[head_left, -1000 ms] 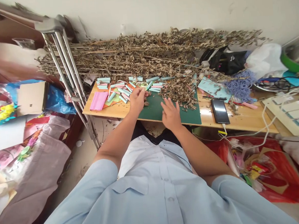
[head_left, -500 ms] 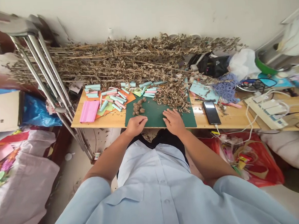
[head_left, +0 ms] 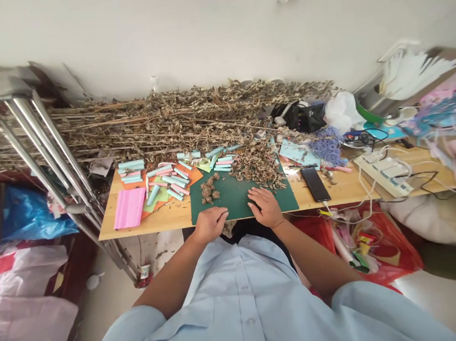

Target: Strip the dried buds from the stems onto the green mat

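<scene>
My left hand [head_left: 210,225] rests at the near edge of a dark green cutting mat [head_left: 230,206], fingers curled together, with nothing visible in them. My right hand [head_left: 266,207] lies on the mat with its fingers apart, holding nothing. Just beyond my left hand sits a small heap of dried leaf clumps [head_left: 209,188]. A larger pile of crumbled dried leaves [head_left: 256,166] lies at the mat's far edge. Left of the mat, light blue paper rolls [head_left: 170,180] lie scattered over orange and green paper [head_left: 190,177], beside a pink paper sheet [head_left: 129,208].
Long dried leafy stems [head_left: 151,118] lie along the wall behind the wooden table [head_left: 341,187]. A black phone [head_left: 315,184] with a cable, blue yarn [head_left: 328,151] and a white power strip [head_left: 382,174] are to the right. A metal crutch [head_left: 37,146] stands at left.
My hands have drawn back from the middle of the mat toward its near edge, and my left hand has closed up. The whole scene has shifted lower and leftward in view.
</scene>
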A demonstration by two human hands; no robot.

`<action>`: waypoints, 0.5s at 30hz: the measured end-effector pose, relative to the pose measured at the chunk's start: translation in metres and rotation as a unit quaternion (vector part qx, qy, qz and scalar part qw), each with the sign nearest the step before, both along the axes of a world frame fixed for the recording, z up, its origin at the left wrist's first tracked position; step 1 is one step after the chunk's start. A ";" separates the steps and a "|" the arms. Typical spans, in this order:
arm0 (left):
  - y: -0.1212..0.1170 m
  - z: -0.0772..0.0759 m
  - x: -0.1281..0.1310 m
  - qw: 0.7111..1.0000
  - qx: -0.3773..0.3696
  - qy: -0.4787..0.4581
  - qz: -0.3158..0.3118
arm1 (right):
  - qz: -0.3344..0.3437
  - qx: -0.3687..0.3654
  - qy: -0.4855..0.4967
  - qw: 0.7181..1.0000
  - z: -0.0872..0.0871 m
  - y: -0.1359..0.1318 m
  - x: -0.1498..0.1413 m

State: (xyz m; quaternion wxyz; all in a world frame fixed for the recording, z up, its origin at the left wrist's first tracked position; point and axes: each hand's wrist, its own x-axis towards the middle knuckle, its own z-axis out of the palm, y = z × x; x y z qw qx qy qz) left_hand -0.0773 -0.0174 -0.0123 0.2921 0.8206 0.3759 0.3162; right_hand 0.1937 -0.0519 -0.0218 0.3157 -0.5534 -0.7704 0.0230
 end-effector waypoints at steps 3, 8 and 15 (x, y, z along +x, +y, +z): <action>0.003 0.002 -0.003 1.000 -0.002 0.003 -0.014 | 0.001 -0.003 -0.003 1.000 0.003 0.000 -0.001; 0.005 0.001 -0.003 1.000 0.009 0.011 -0.024 | -0.008 -0.011 -0.004 1.000 0.004 0.001 -0.002; 0.001 -0.005 0.002 0.995 0.087 0.048 0.030 | -0.026 0.001 0.014 1.000 0.009 0.002 -0.001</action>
